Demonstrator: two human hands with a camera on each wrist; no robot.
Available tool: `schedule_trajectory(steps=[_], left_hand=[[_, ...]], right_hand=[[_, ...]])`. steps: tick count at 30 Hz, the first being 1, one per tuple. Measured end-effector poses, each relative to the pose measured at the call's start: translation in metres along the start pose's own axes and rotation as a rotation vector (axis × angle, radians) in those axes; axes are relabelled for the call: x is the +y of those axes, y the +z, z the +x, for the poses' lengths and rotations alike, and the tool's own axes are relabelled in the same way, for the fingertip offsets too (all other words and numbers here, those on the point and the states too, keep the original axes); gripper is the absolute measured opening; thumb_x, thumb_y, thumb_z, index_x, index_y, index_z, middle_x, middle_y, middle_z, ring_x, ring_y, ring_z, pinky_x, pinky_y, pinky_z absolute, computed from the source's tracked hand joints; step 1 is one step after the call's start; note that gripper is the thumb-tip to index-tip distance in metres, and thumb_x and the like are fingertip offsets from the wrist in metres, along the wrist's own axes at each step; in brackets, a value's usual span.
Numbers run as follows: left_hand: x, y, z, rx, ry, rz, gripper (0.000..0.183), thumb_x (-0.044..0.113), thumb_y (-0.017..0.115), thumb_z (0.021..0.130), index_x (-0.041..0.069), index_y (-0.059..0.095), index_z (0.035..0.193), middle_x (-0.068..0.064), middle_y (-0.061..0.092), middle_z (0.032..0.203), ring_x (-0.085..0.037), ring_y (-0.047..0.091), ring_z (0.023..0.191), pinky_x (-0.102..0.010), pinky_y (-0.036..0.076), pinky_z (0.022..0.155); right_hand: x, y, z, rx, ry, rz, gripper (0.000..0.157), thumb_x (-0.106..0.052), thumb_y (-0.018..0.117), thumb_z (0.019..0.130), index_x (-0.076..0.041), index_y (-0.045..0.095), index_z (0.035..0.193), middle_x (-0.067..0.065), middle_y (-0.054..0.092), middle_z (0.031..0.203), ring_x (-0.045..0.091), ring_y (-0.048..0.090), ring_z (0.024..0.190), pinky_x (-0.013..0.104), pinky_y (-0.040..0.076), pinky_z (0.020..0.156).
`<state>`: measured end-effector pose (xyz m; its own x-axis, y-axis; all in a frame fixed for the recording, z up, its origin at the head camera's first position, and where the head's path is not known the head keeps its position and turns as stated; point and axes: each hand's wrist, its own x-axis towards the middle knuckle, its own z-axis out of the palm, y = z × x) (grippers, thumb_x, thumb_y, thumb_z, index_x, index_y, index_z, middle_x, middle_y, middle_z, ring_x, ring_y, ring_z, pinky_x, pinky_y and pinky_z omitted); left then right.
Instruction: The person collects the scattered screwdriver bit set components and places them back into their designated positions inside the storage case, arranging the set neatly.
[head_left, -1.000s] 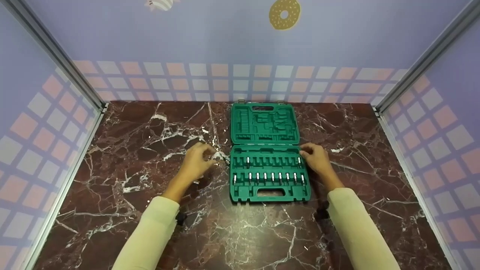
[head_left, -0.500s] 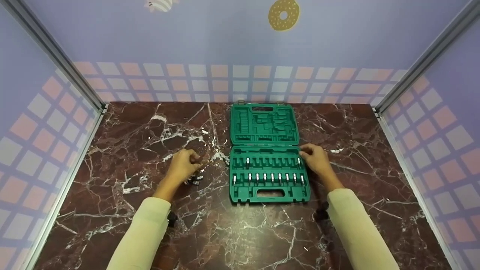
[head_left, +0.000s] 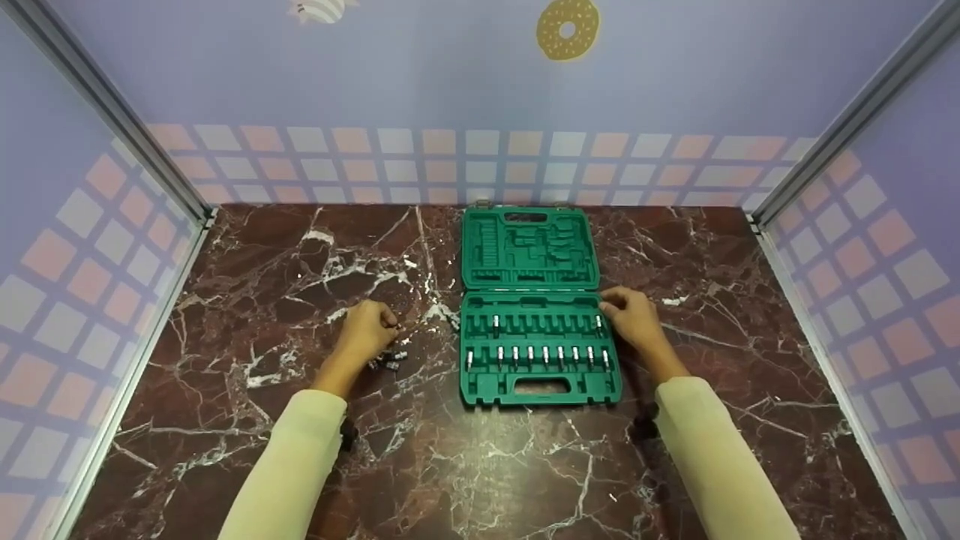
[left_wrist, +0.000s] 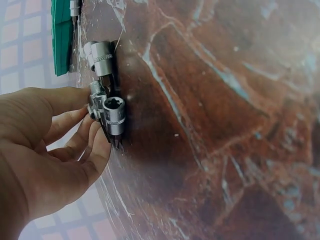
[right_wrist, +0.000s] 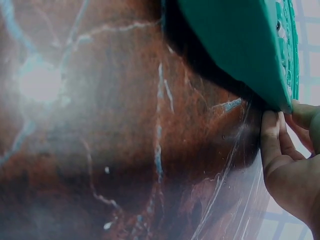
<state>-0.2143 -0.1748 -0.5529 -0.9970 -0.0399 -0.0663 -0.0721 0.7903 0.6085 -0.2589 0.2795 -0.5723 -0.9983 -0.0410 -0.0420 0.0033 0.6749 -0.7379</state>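
Note:
My left hand [head_left: 365, 330] is over a small heap of metal bit sockets [head_left: 394, 360] on the table, left of the case. In the left wrist view the thumb and fingers of the left hand [left_wrist: 55, 145] pinch a bit socket [left_wrist: 96, 89] at the heap's edge; part of it is hidden. Beside it lie more bit sockets [left_wrist: 115, 117] with knurled silver bodies. An open green tool case [head_left: 487, 386] lies flat, with several bit sockets standing in its slots. My right hand [head_left: 632, 319] grips the case's right edge near the hinge, thumb on top.
The lid [head_left: 529, 255] of the case lies folded back toward the rear wall [head_left: 450, 90]. Dark red marbled tabletop [head_left: 420, 465] surrounds the case. Patterned side walls [head_left: 67, 247] enclose the table left and right.
My left hand has moved left and slightly down from beside the case to the heap, and its fingers have closed together. The right hand and the case have stayed in place.

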Motion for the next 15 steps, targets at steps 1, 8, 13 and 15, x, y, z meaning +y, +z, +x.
schedule_trajectory(steps=[1, 8, 13, 15], left_hand=[[0.0001, 0.0001, 0.0001, 0.000, 0.001, 0.000, 0.005, -0.002, 0.078, 0.084, -0.001, 0.073, 0.086, -0.017, 0.074, 0.085, -0.034, 0.072, 0.083, -0.048, 0.058, 0.084], [-0.0016, 0.0013, 0.0011, 0.008, 0.008, -0.023, 0.005, -0.003, 0.077, 0.084, -0.001, 0.073, 0.083, -0.016, 0.074, 0.081, -0.029, 0.071, 0.077, -0.043, 0.059, 0.076], [-0.0034, 0.0029, 0.0017, 0.017, 0.016, -0.032, 0.003, -0.002, 0.076, 0.087, -0.002, 0.073, 0.086, -0.016, 0.075, 0.082, -0.028, 0.071, 0.076, -0.041, 0.059, 0.075], [-0.0039, 0.0029, 0.0014, 0.011, 0.013, -0.027, 0.003, -0.001, 0.076, 0.088, -0.002, 0.073, 0.088, -0.016, 0.075, 0.084, -0.028, 0.071, 0.077, -0.043, 0.059, 0.077]], right_hand=[[0.0001, 0.0001, 0.0000, 0.002, 0.002, -0.001, 0.026, -0.011, 0.063, 0.102, 0.003, 0.069, 0.124, 0.025, 0.070, 0.121, 0.040, 0.065, 0.112, 0.054, 0.052, 0.097], [0.0005, 0.0006, 0.0005, 0.000, 0.013, 0.002, 0.027, -0.013, 0.063, 0.103, 0.002, 0.069, 0.124, 0.025, 0.070, 0.120, 0.040, 0.065, 0.111, 0.054, 0.052, 0.097], [0.0007, 0.0001, 0.0006, -0.006, 0.021, 0.011, 0.027, -0.013, 0.063, 0.103, 0.002, 0.069, 0.125, 0.025, 0.070, 0.120, 0.039, 0.065, 0.110, 0.053, 0.052, 0.095], [0.0006, -0.0001, 0.0004, -0.009, 0.024, 0.014, 0.028, -0.013, 0.063, 0.103, 0.002, 0.068, 0.125, 0.025, 0.069, 0.120, 0.039, 0.065, 0.110, 0.053, 0.052, 0.095]])
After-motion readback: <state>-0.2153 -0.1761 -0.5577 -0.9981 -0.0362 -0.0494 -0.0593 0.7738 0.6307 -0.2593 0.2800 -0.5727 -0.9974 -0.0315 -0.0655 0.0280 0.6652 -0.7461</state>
